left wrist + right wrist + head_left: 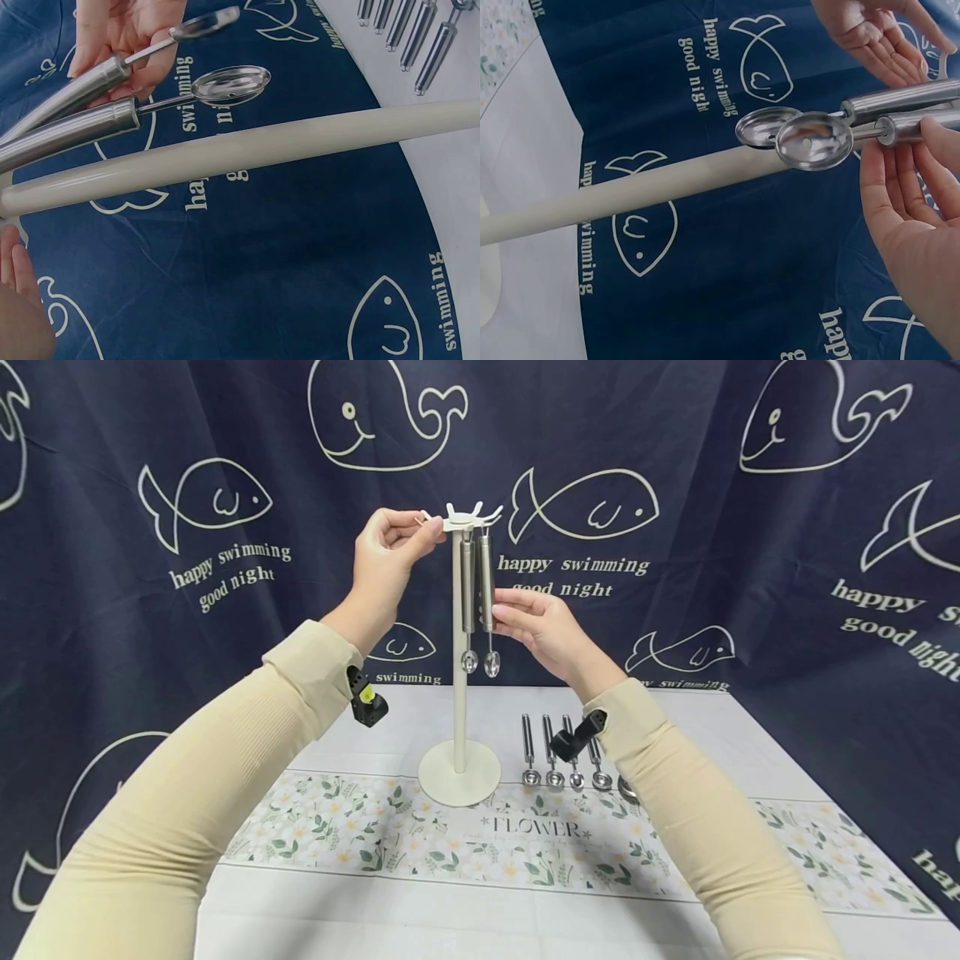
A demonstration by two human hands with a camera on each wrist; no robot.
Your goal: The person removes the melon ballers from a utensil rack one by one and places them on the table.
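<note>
A cream hook stand (460,693) rises in the middle of the table, with a ring of hooks on top. Two steel melon ballers hang from its right side, scoops down. My right hand (540,627) pinches the handle of the outer melon baller (487,581); in the right wrist view its thumb lies over the handle (904,127) and its fingers under it. The inner melon baller (468,585) hangs close beside the post. At the top left, my left hand (393,556) pinches one of the hooks between thumb and fingers.
Several more steel scoop tools (552,752) lie in a row on the table at the right, partly behind my right wrist and sleeve. The stand's round base (435,781) rests on a floral strip (337,827) of the tablecloth. A dark blue curtain (480,410) hangs behind.
</note>
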